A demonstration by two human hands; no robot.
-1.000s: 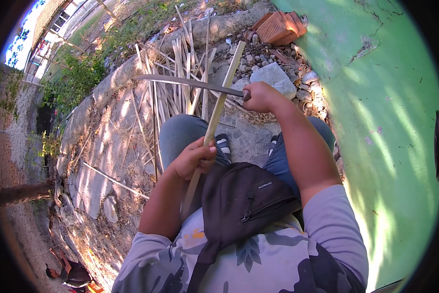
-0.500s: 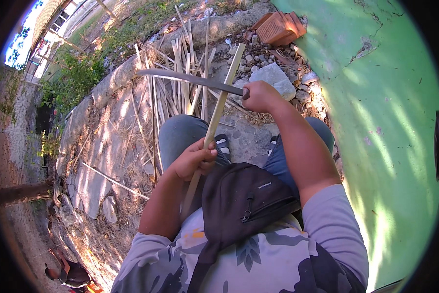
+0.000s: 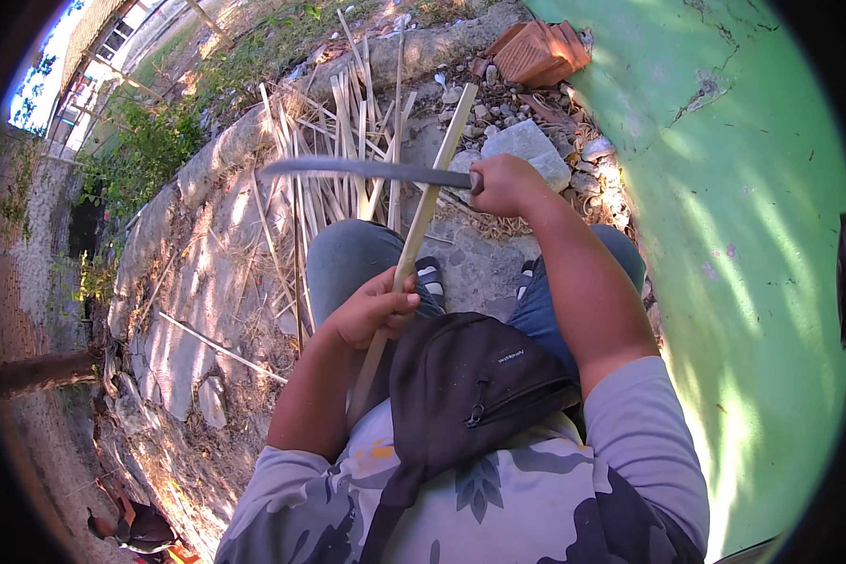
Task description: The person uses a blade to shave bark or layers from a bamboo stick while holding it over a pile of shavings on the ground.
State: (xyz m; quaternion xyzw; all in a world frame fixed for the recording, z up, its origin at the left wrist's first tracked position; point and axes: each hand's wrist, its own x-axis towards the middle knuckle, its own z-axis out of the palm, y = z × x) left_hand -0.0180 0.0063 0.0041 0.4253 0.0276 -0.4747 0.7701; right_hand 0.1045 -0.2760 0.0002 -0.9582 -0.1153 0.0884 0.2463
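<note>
Left fingers (image 3: pixel 396 303) are pinching a flat, pale, woody strip (image 3: pixel 423 216). Right fingers (image 3: pixel 493 169) are clasping a long, curved metal machete (image 3: pixel 366 169).

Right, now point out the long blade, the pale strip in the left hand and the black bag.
Long blade (image 3: pixel 366 169): head view, middle of the blade.
Pale strip (image 3: pixel 416 229): head view, its middle stretch.
Black bag (image 3: pixel 446 371): head view, front panel.

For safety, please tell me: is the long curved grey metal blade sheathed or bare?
Bare: the grey metal blade shows uncovered from the right hand to the tip, in front of the pale wooden strip.
</note>
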